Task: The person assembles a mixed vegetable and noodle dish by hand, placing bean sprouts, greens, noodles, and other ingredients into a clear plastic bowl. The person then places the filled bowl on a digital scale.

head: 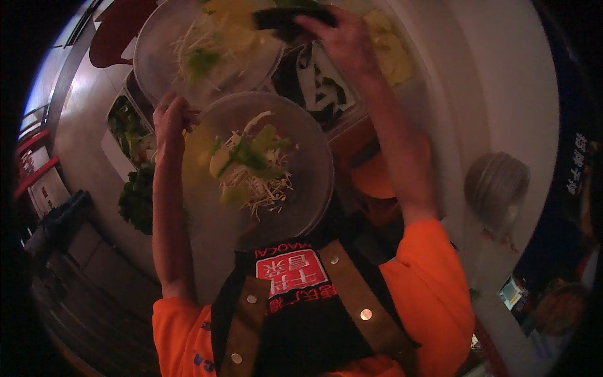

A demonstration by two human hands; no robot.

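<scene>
Close to my apron (292, 325) is a translucent round bowl (306, 207) with bean sprouts (264, 188), pale slices and green leaves in it. My left hand (173, 115) is curled at the bowl's upper left rim; whether it grips the rim is unclear. Farther off, a second translucent bowl (155, 52) holds sprouts, a green leaf (202, 63) and yellowish slices. Past its right side, my right hand (346, 35) has its fingers on a dark object (292, 20), too blurred to name. Below that hand lies a container of black and white strips (327, 89).
Yellowish slices (388, 47) fill a container at the upper right. Leafy greens lie in a tray (118, 153) on the left, near a dark green bunch (136, 202). An orange container (377, 174) is under my right forearm. Stacked bowls (499, 191) stand on the pale counter (513, 94).
</scene>
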